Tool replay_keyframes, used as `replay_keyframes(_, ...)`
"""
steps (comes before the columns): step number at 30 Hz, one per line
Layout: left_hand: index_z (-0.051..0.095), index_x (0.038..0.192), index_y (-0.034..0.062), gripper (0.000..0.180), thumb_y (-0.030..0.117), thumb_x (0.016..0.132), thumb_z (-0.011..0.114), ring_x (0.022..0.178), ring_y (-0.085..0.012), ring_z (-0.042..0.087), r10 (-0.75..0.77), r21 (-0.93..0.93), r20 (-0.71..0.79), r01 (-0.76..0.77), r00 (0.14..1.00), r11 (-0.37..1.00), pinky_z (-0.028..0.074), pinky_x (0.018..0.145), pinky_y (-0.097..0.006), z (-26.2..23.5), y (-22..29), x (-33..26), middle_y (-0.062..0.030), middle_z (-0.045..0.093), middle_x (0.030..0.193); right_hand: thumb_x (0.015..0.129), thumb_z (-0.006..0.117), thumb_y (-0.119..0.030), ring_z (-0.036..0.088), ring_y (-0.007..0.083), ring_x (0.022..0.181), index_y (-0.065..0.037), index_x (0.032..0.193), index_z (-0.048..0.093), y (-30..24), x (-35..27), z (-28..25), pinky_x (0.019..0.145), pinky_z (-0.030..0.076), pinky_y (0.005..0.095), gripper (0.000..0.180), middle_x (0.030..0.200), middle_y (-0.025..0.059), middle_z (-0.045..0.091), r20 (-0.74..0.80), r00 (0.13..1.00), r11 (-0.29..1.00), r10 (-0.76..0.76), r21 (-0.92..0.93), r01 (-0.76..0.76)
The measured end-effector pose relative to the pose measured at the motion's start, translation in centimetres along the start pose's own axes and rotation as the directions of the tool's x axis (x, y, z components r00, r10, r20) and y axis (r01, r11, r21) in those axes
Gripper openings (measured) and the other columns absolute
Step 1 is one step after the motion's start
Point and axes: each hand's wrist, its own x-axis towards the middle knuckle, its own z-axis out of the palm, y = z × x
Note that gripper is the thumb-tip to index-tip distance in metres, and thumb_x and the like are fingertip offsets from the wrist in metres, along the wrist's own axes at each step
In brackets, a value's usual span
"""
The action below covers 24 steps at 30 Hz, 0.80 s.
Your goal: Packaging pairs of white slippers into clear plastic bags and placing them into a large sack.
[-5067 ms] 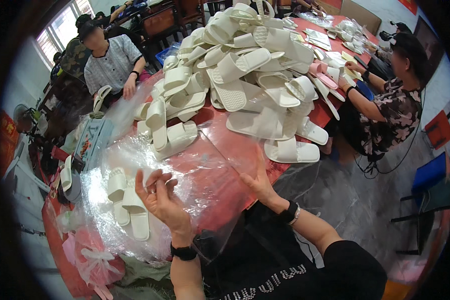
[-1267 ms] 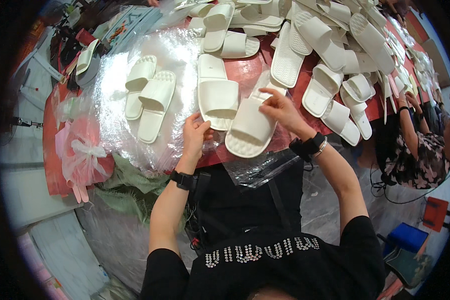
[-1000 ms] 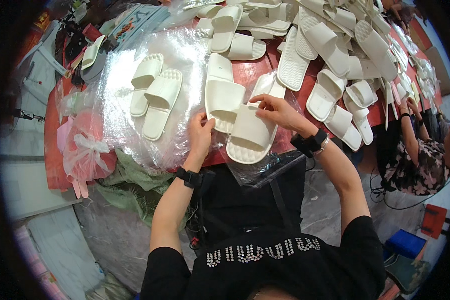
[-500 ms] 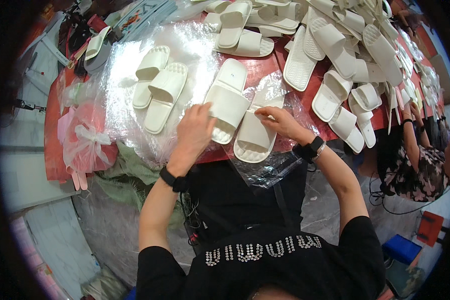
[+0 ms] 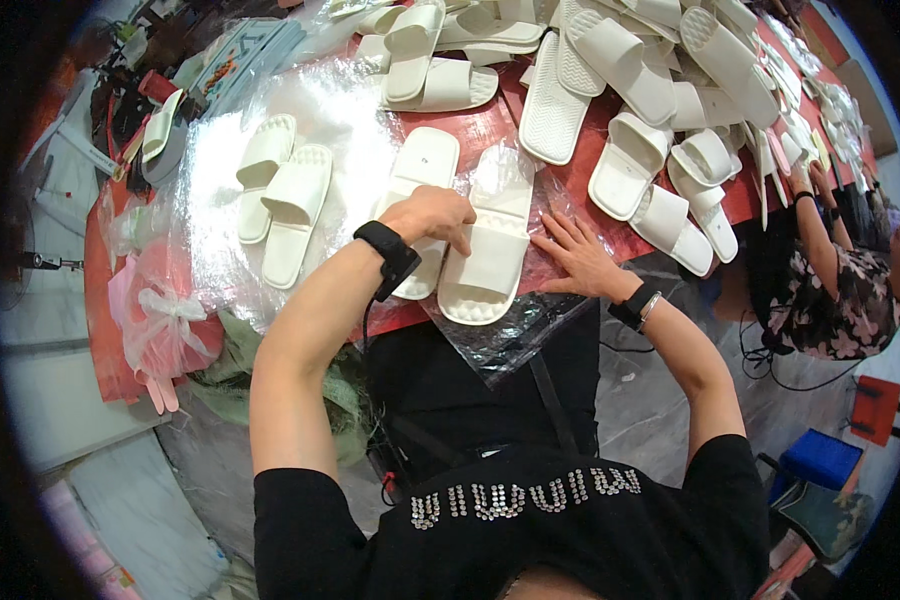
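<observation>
Two cream slippers lie side by side before me on a red-topped table. My left hand (image 5: 435, 217) reaches across the left slipper (image 5: 425, 155), hiding its middle. Its fingers are bent and closed at the left edge of the right slipper's (image 5: 492, 262) strap; the thumb is hidden. Under and around the right slipper spreads a clear plastic bag (image 5: 490, 350), and its film seems to cover the slipper's far end. My right hand (image 5: 578, 258) lies flat with fingers spread on the plastic, just right of that slipper and apart from it.
Another pair of slippers (image 5: 298, 215) rests on shiny plastic sheeting (image 5: 205, 180) to the left. A large heap of slippers (image 5: 620, 70) fills the far right. A tied bag (image 5: 175, 320) hangs at the left edge. Another person's arms (image 5: 815, 225) work at far right.
My left hand has moved right, from the left slipper to the right one. My right hand has left the right slipper and flattened on the plastic. The view has shifted a little.
</observation>
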Motion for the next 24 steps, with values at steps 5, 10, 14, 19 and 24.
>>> replay_keyframes(5,0.061,0.093,0.0048,0.044,0.04,0.067,0.069,0.081,-0.0317,0.059,0.058,-0.125,-0.303,-0.1,0.951,0.987,0.045,0.068,-0.039,-2.4,-2.1,-5.0,-0.0147,0.062,0.085,0.076,0.052,-0.058,0.021,0.0333,0.13,-0.017,0.133,0.036,-1.8,-0.3,1.3,0.105,0.016,0.0488,0.072,0.14,0.0158,0.026,-0.109,0.987,0.983,0.114,-0.135,-0.128)
replay_keyframes(10,0.058,0.085,0.0011,0.037,0.035,0.072,0.067,0.062,-0.0138,0.047,-0.218,-0.269,-0.293,0.139,0.931,0.953,0.037,0.057,-0.027,-6.5,-2.8,-11.2,-0.0042,0.052,0.067,0.081,0.046,-0.054,0.022,0.0347,0.129,-0.015,0.13,0.039,-3.9,0.3,1.9,0.102,0.016,0.0547,0.063,0.141,0.0163,0.025,-0.115,0.976,0.974,0.182,-0.113,-0.195)
replay_keyframes(14,0.059,0.078,0.0021,0.028,0.03,0.076,0.065,0.062,-0.0097,0.047,-0.315,-0.499,-0.49,0.035,0.813,0.866,0.038,0.055,-0.026,-5.1,-8.0,-15.3,-0.0009,0.054,0.067,0.081,0.047,-0.052,0.03,0.034,0.123,-0.017,0.129,0.04,-4.9,1.3,1.6,0.096,0.023,0.0538,0.061,0.135,0.0177,0.032,-0.167,0.972,0.968,0.163,-0.165,-0.191)
replay_keyframes(19,0.055,0.072,0.0037,0.03,0.031,0.08,0.065,0.056,-0.0053,0.045,-0.637,-0.863,-0.45,-0.119,0.626,0.492,0.038,0.048,-0.022,-2.8,-11.5,-17.7,0.0016,0.051,0.064,0.078,0.054,-0.046,0.044,0.0281,0.096,-0.02,0.124,0.044,-5.9,4.3,-1.6,0.075,0.034,0.0421,0.055,0.102,0.0131,0.048,0.105,0.95,0.952,0.293,-0.119,-0.281)
replay_keyframes(24,0.056,0.086,0.0039,0.025,0.028,0.084,0.059,0.062,-0.0117,0.055,-0.792,-0.955,-0.229,-0.289,0.566,0.07,0.046,0.057,-0.027,3.3,-21.0,-20.6,-0.0027,0.058,0.074,0.074,0.059,-0.045,0.044,0.028,0.099,-0.019,0.126,0.042,-5.9,8.5,-1.0,0.074,0.037,0.0411,0.061,0.102,0.0108,0.048,0.07,0.997,0.98,0.011,-0.197,0.003)
